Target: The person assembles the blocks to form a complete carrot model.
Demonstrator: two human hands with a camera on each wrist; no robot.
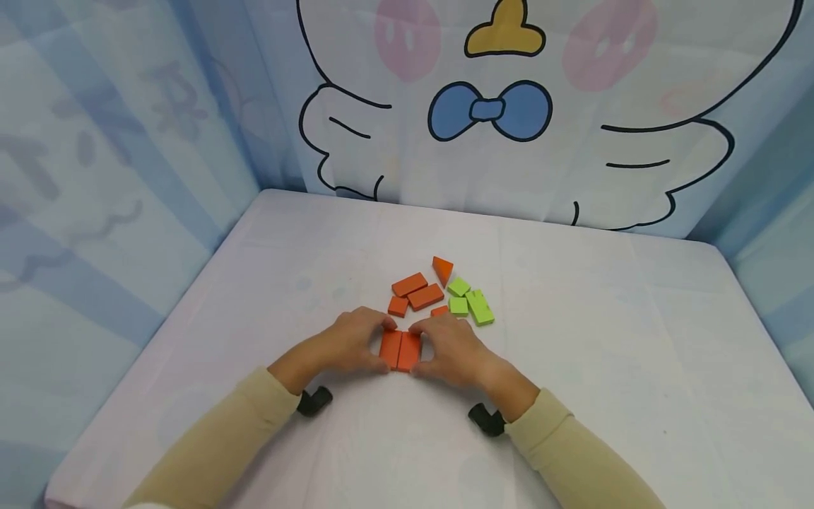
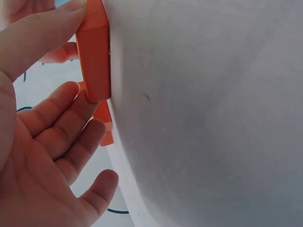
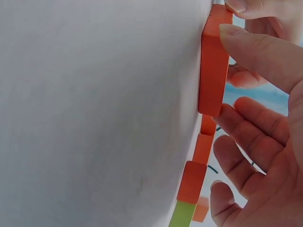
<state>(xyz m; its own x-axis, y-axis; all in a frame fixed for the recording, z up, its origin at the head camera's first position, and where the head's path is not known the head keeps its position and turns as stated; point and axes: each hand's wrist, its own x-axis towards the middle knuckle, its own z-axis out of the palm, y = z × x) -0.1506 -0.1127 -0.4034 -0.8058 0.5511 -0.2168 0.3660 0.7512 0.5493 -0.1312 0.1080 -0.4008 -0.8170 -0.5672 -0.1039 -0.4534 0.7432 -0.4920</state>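
1. Your left hand (image 1: 352, 343) pinches the left orange block (image 1: 390, 349) at its near and far ends, other fingers loosely spread.
2. Your right hand (image 1: 454, 350) pinches the right orange block (image 1: 410, 351) the same way; the two blocks lie side by side on the table (image 1: 604, 339).
3. Heads up: uneven squeezing could skew them, imo.
4. Sliding far might bump the small orange block (image 1: 439, 310) or green blocks (image 1: 458, 306).

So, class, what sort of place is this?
Probably a curtained booth set up for play or recording: cartoon-printed fabric hangs behind a pale table, with orange blocks and green blocks on it.
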